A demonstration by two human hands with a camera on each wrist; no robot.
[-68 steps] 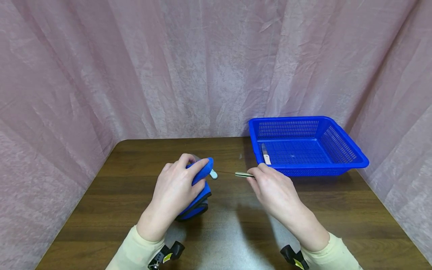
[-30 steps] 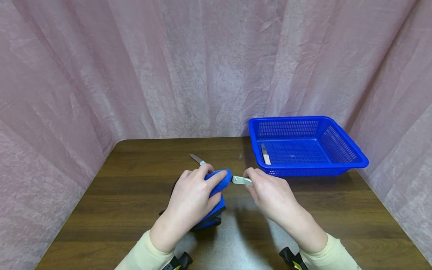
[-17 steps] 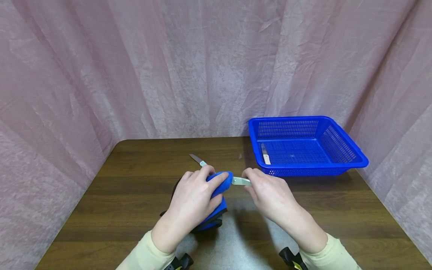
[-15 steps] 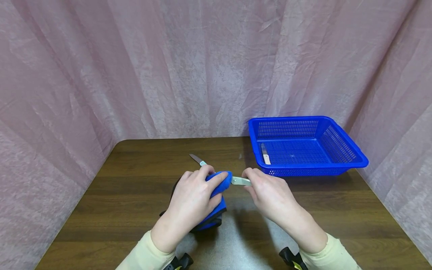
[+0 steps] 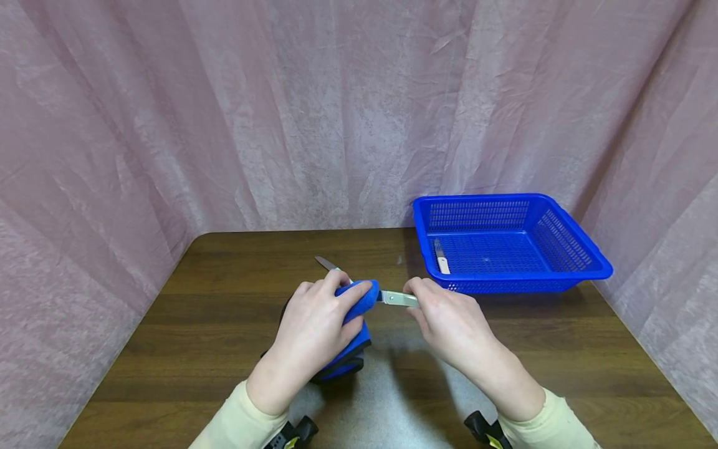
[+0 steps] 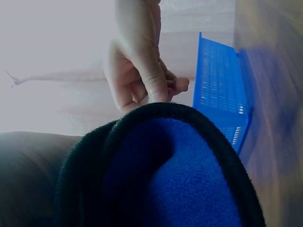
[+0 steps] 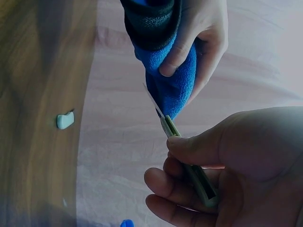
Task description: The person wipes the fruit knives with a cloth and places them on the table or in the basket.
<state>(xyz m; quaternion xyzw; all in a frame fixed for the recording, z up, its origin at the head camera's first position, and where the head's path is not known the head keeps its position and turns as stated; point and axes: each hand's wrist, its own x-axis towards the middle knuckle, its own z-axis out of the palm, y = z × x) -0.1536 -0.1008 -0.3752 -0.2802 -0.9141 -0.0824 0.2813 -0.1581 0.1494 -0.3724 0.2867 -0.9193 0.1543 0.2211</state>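
My left hand (image 5: pixel 314 318) grips a folded blue cloth (image 5: pixel 361 297) with black edging. My right hand (image 5: pixel 454 315) holds a folding knife (image 5: pixel 399 299) by its pale green handle, thumb on one side and fingers curled on the other. The knife points left, and a fold of cloth lies at its blade (image 7: pixel 154 101); the head view shows only a short bit of the blade beside the handle. The left wrist view is mostly filled by the cloth (image 6: pixel 189 175). Behind the left hand a second open knife (image 5: pixel 325 263) lies on the table, its handle mostly covered.
A blue perforated basket (image 5: pixel 516 275) stands at the back right, close to my right hand. Inside it, along the left wall, lies a knife (image 5: pixel 441 257) with a white handle. A pink curtain (image 5: pixel 336 125) hangs behind the wooden table (image 5: pixel 224 299).
Over the span, the left hand carried the cloth right onto the knife, whose flat side turned to face the head view. Since half a second ago, hand and cloth have slid slightly left, baring some blade.
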